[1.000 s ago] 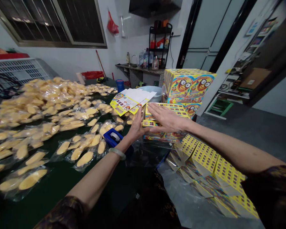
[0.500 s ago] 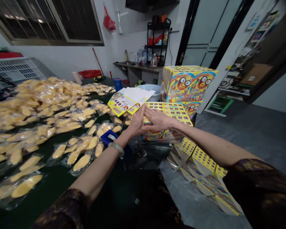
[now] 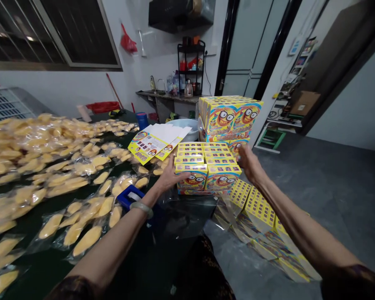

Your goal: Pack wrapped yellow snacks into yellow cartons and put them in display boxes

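A block of small yellow boxes (image 3: pixel 206 177), printed with a grinning face in glasses, stands at the table's edge in two columns. My left hand (image 3: pixel 168 175) is at its left side, the thumb across the front of the nearest left box and the fingers along the side. At the block's right edge is my right hand (image 3: pixel 251 164), fingers curled in; whether it touches the boxes or holds anything is hidden. Just left of my left wrist sits a blue tape dispenser (image 3: pixel 131 198). Flat printed cartons (image 3: pixel 153 143) lie behind the block.
Many clear-wrapped pale yellow oval pieces (image 3: pixel 75 166) cover the left of the dark table. Taller stacked boxes (image 3: pixel 231 116) stand behind the block, beside a pale blue basin (image 3: pixel 190 127). More wrapped boxes (image 3: pixel 259 208) are low at the right, above the grey floor (image 3: pixel 315 196).
My hands were together over the top of the block and have parted to its two sides. More of its top and front shows. The view has turned slightly right.
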A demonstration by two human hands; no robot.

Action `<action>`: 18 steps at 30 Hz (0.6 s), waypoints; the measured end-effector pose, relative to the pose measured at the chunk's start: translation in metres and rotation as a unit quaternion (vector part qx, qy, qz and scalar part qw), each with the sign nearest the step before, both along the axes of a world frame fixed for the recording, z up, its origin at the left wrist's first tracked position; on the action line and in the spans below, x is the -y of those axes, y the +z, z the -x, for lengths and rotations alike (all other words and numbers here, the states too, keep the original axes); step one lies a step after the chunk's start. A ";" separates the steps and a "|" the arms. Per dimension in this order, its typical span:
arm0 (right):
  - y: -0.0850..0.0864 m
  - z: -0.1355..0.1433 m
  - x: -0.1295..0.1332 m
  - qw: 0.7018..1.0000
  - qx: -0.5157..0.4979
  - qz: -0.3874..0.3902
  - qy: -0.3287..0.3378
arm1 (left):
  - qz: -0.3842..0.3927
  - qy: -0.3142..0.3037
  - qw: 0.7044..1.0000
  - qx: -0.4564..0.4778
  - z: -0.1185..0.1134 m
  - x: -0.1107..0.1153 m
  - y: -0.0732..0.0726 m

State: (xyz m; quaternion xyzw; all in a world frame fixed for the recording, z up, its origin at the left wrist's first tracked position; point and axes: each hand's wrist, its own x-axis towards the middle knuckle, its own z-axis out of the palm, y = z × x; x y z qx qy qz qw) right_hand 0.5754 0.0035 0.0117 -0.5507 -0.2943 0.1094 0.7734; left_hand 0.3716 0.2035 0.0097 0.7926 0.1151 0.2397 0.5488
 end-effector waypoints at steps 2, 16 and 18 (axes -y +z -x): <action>-0.022 0.007 -0.003 0.993 -0.074 0.014 0.096 | 0.068 -0.043 0.997 -0.012 -0.002 0.009 -0.002; 0.008 0.052 0.014 0.976 -0.117 -0.022 0.183 | 0.015 0.082 0.996 0.009 0.044 0.071 0.035; 0.034 0.061 0.021 0.974 -0.089 -0.018 0.209 | -0.030 0.131 0.990 0.033 0.062 0.084 0.059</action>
